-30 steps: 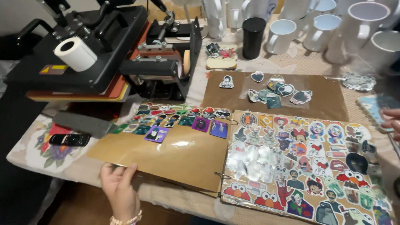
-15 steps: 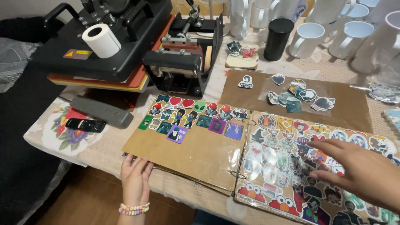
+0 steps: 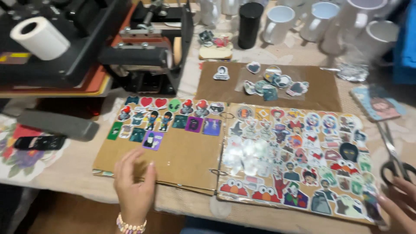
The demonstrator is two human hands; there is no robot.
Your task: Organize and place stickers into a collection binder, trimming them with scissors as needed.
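Sticker album, open at worktop's front edge: right hand has withdrawn from sticker-filled page to scissors, fingers apparently loose, grip unclear; left hand stays spread, flat on brown page.

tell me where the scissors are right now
In the head view the scissors lie on the table at the far right, just past the right edge of the sticker-covered page, below the small illustrated card, with the right hand by their handles.
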